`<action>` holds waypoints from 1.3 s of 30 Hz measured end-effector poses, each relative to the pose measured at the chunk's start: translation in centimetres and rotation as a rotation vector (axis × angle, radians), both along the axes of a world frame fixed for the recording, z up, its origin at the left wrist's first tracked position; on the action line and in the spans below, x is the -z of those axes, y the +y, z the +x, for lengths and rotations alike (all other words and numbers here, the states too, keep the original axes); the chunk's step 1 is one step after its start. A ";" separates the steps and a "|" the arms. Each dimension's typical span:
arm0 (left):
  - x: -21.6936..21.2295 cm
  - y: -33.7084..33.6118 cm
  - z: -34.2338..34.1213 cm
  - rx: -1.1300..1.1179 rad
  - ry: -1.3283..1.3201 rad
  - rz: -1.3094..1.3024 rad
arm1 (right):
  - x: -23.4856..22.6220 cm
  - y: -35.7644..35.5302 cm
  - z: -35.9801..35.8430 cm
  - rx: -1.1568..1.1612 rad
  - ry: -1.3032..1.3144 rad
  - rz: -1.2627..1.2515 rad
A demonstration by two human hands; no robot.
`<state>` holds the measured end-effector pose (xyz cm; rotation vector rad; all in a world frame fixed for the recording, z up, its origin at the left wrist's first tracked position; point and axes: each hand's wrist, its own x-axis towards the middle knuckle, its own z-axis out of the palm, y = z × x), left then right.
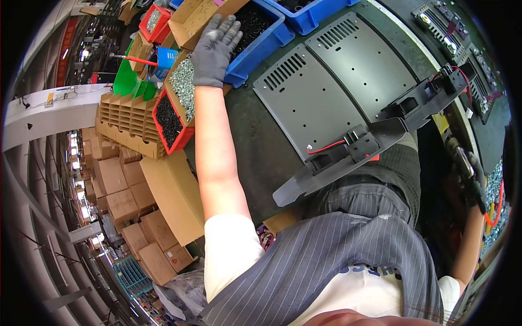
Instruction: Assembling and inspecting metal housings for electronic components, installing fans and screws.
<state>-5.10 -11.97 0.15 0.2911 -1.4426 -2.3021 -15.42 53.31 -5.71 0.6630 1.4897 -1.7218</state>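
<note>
My left hand (216, 51), in a grey work glove, lies stretched out with its fingers side by side. It is at the edge between a cardboard tray (197, 24) and a blue bin (255, 54) of small black parts; nothing shows in its grip. Far right, my right hand (474, 182), gloved as well, is closed around a silver air tool (461, 157); an orange hose (496, 212) hangs beside the wrist. Between my arms two dark grey slotted metal panels (318, 100) lie side by side, black brackets with red wires (361, 144) along their near edges.
Left of my forearm are a tray of silver screws (184, 81), a red bin of black screws (167, 120) and a cardboard divider grid (128, 122). Stacked cartons (122, 187) stand farther left. Circuit assemblies (443, 32) lie beyond a pale rail at upper right.
</note>
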 end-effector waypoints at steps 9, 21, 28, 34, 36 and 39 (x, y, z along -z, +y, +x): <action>-0.4 2.8 0.8 -0.077 0.097 -0.568 | 7.2 2.4 3.9 0.403 0.332 -0.063; 0.7 8.7 3.6 -0.199 -0.515 -1.935 | 7.3 -6.3 7.9 -0.093 0.275 -0.013; -0.3 14.3 10.9 0.061 -0.288 -1.075 | 4.1 -10.3 5.1 -0.269 0.593 0.017; 0.4 19.7 15.5 0.228 0.053 -0.398 | 1.1 -14.2 -2.2 -0.210 1.027 -0.094; 0.9 22.3 15.6 0.217 0.154 -0.340 | 1.8 -15.4 -3.7 -0.197 1.012 -0.222; 1.9 26.0 15.4 -0.023 0.026 -0.359 | 3.7 -16.8 -5.1 -0.408 0.898 -0.474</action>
